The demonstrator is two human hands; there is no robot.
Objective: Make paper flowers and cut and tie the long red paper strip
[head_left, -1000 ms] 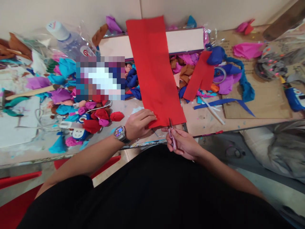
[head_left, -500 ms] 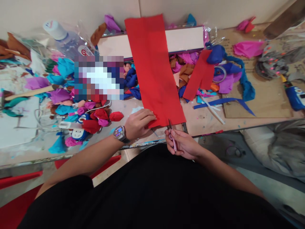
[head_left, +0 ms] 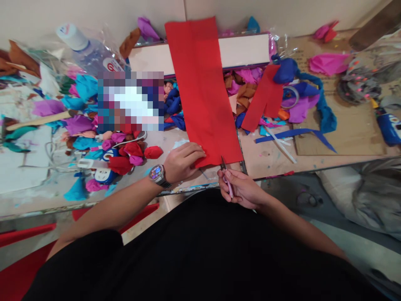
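A long sheet of red crepe paper [head_left: 203, 92] stretches from the table's near edge back over a white box. At its near left corner, my left hand [head_left: 183, 161] grips the paper between thumb and fingers; a watch sits on that wrist. My right hand [head_left: 239, 188] is closed around small scissors [head_left: 228, 182] with pinkish handles. Their blades reach into the paper's near edge, right of its middle. Smaller red strips [head_left: 261, 102] lie to the right of the sheet.
Crumpled coloured paper pieces [head_left: 84, 142] crowd the left side, with a clear bottle [head_left: 90, 52] behind them. The white box [head_left: 244, 50] stands against the wall. Right of the sheet are a blue strip [head_left: 288, 134], a tape roll [head_left: 291, 97] and flat cardboard [head_left: 344, 138].
Both hands stay in nearly the same place. The scissor blades, at the paper's near edge, look closer together than before.
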